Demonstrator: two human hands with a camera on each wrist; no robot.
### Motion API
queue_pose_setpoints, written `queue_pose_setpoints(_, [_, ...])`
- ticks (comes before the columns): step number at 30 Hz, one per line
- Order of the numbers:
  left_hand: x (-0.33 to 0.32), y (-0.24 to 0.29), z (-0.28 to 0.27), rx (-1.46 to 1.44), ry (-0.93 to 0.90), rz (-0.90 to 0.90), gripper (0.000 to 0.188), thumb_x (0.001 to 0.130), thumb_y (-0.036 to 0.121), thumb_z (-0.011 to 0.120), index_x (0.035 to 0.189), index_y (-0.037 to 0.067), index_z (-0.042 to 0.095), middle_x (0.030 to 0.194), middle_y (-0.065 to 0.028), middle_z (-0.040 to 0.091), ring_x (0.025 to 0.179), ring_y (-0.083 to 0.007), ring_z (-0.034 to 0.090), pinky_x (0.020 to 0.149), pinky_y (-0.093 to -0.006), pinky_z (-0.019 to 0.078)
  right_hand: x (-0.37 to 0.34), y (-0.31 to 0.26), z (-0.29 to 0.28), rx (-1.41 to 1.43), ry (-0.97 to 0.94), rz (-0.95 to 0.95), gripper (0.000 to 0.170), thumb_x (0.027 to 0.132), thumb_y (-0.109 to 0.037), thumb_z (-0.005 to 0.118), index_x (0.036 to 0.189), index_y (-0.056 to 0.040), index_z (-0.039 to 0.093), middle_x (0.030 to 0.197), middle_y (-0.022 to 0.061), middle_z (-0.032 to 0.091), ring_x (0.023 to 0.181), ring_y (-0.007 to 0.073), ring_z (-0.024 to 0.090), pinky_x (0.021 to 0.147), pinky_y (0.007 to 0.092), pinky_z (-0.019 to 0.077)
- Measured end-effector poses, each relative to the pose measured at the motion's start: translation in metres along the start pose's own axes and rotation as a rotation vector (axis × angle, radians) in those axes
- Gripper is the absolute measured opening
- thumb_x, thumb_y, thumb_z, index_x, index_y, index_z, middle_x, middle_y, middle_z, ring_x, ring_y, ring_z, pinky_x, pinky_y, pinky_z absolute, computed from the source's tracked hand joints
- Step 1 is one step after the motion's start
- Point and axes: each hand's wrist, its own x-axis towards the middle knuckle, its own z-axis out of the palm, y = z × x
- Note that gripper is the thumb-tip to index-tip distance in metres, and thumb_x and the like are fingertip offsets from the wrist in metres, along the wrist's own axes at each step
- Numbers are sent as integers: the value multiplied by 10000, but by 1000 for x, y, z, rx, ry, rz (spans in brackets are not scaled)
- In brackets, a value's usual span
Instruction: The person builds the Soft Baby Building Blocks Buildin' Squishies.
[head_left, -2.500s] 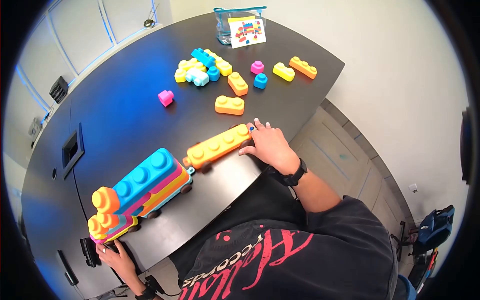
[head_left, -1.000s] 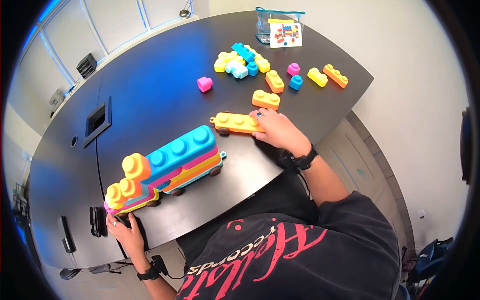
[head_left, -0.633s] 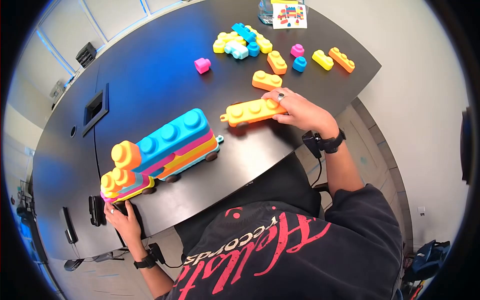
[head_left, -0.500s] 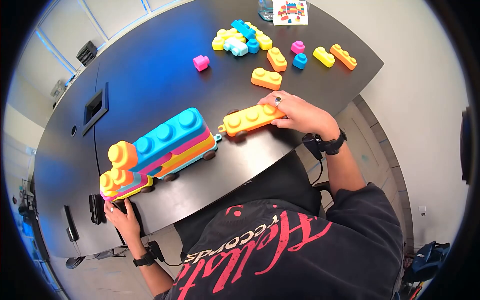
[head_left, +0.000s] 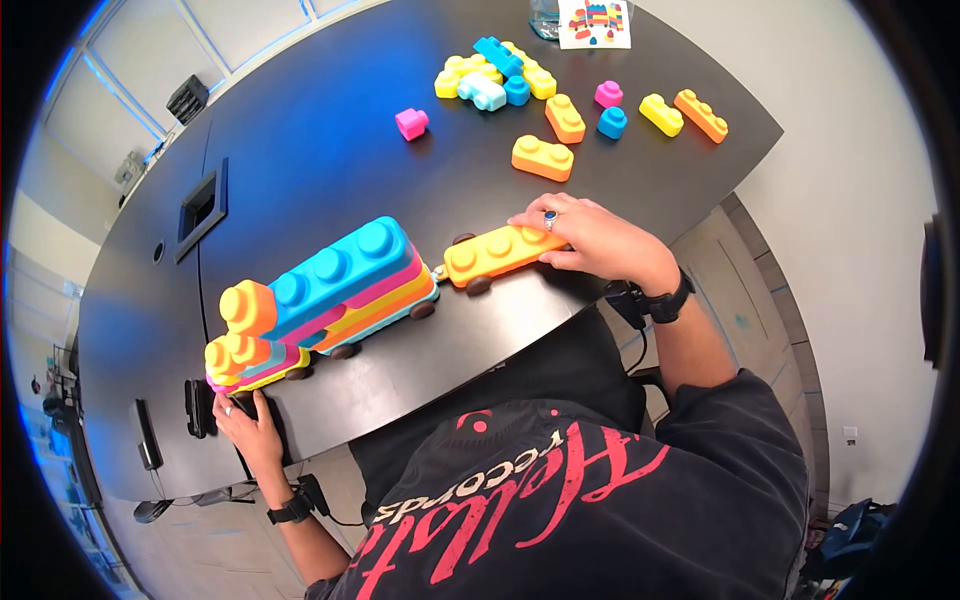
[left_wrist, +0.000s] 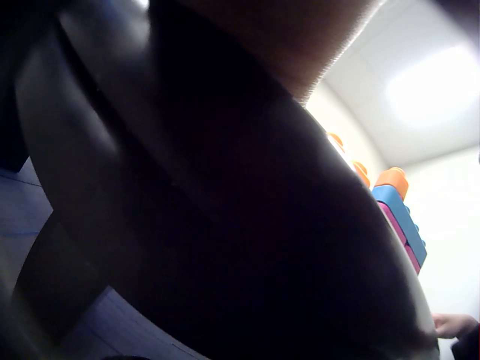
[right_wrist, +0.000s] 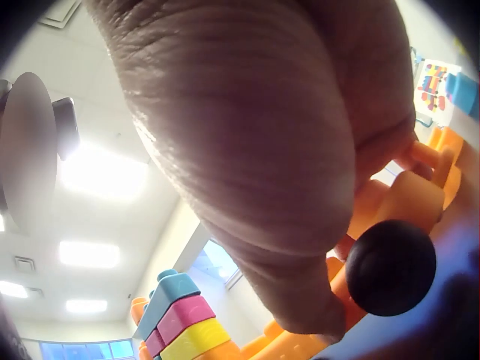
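My right hand [head_left: 605, 240] grips the right end of an orange wheeled car [head_left: 490, 255], thumb on the near side and fingers on the far side. The car's left end meets the small light-blue hitch at the rear of a tall block train [head_left: 345, 285]; whether they are hooked together I cannot tell. My left hand [head_left: 250, 432] rests at the front of the train, fingertips at its low pink and yellow front part. In the right wrist view the thumb [right_wrist: 300, 292] lies against the orange car beside a dark wheel [right_wrist: 391, 268].
Beyond the car lie two orange blocks [head_left: 542, 158], a pink block [head_left: 411, 124] and a pile of yellow and blue blocks [head_left: 483, 92]. More small blocks are at the back right, near a picture card [head_left: 595, 24]. A black case [head_left: 197, 408] lies left of the train.
The orange car first moved away from the train to the right, then came back until its left end met the train's rear hitch. My left hand stays at the train's front.
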Motion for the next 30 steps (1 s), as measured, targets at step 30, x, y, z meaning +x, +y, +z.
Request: queue_pose_setpoints(30, [-3, -8, 7, -18, 48, 36, 615, 978, 233, 625, 1443, -90, 384, 1384, -267, 445, 1222, -439, 459, 1038, -506, 388, -27, 24, -8, -23, 276, 196, 287, 892, -30, 627, 1175, -72, 639, 1037, 132, 639, 941, 348, 658, 819, 436, 541])
